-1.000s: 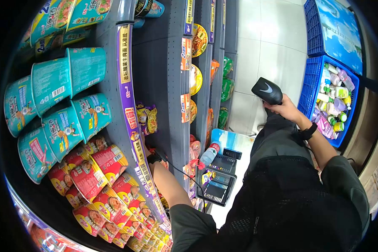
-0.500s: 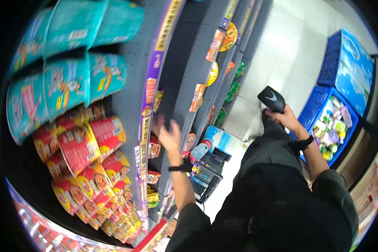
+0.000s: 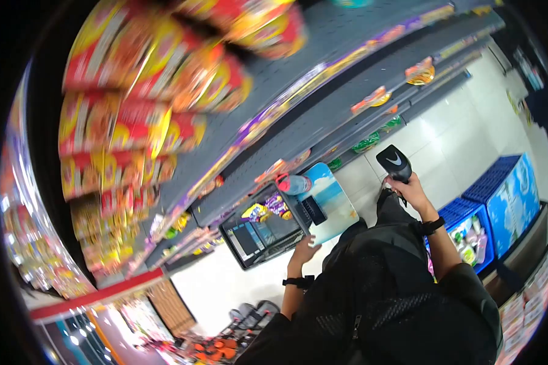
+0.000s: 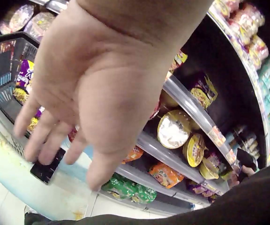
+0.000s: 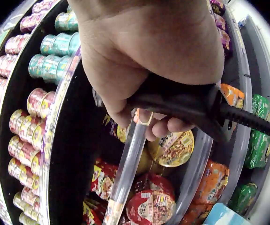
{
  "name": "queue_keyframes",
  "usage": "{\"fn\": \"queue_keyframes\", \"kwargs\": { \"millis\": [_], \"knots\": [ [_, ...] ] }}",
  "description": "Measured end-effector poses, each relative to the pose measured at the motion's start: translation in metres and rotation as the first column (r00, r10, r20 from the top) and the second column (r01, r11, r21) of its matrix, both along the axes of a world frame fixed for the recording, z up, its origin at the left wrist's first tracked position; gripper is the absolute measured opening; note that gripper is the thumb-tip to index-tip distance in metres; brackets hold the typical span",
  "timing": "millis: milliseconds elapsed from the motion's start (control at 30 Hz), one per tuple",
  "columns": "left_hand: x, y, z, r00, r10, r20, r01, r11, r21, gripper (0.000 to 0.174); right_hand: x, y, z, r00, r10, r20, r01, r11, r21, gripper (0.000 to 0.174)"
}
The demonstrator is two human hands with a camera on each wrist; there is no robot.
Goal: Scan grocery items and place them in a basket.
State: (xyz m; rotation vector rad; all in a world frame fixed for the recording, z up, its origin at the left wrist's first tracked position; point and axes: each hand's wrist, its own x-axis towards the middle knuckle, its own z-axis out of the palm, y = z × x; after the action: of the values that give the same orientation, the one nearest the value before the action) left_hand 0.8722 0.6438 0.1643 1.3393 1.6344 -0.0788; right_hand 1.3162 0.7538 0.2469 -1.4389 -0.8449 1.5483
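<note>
My left hand [image 3: 303, 253] is beside the near corner of a dark basket [image 3: 245, 263], fingers loosely spread and nothing held. The left wrist view shows this hand [image 4: 97, 89] palm-on, its fingertips over or near a black phone [image 4: 47, 171]; contact cannot be told. Purple and yellow packets [image 3: 277, 205] lie in the basket. My right hand [image 3: 413, 192] grips a black handheld scanner [image 3: 394, 163] by its handle. In the right wrist view that hand [image 5: 149, 51] wraps round the scanner [image 5: 182, 105], from which a coiled cable leads right.
Shelves of red noodle cups [image 3: 122, 125] fill the left. A bottle [image 3: 295, 184] lies on a blue-and-white surface [image 3: 332, 204] beside the basket. Blue crates [image 3: 490, 201], one holding assorted bottles, stand at the right. Pale floor tiles [image 3: 435, 131] run between shelves and crates.
My left hand has left the shelf and moved over beside the basket. The head view has swung round, bringing more floor and basket into sight. My right hand keeps its grip on the scanner.
</note>
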Motion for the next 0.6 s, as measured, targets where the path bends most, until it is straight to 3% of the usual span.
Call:
{"fn": "queue_keyframes", "kwargs": {
  "millis": [67,167,267,333,433,533,600],
  "knots": [
    [-0.026,-0.018,-0.013,0.996,0.067,0.054,-0.079,0.960,0.267,0.052,-0.046,-0.016,0.002,0.998,0.054,0.042,-0.054,0.999,-0.006,0.015],
    [-0.068,-0.036,-0.017,0.983,0.147,0.111,-0.175,0.934,0.312,0.042,-0.112,-0.048,-0.002,0.988,0.135,0.068,-0.133,0.991,-0.032,0.016],
    [-0.114,-0.060,-0.060,0.975,0.152,0.161,-0.207,0.886,0.416,0.038,-0.160,-0.077,-0.003,0.976,0.197,0.088,-0.191,0.979,-0.074,0.015],
    [-0.138,-0.064,-0.071,0.936,0.289,0.201,-0.343,0.878,0.335,0.036,-0.182,-0.095,-0.003,0.964,0.222,0.149,-0.205,0.971,-0.123,0.016],
    [-0.191,-0.067,-0.127,0.877,0.377,0.299,-0.470,0.805,0.362,0.034,-0.204,-0.115,-0.004,0.949,0.235,0.211,-0.204,0.966,-0.158,0.015],
    [-0.230,-0.054,-0.159,0.843,0.469,0.265,-0.534,0.787,0.307,0.049,-0.212,-0.128,0.000,0.925,0.233,0.301,-0.186,0.966,-0.178,0.012],
    [-0.258,-0.039,-0.168,0.713,0.674,0.195,-0.696,0.644,0.317,0.073,-0.211,-0.138,-0.002,0.922,0.234,0.310,-0.181,0.965,-0.189,0.013]
  ]
}}
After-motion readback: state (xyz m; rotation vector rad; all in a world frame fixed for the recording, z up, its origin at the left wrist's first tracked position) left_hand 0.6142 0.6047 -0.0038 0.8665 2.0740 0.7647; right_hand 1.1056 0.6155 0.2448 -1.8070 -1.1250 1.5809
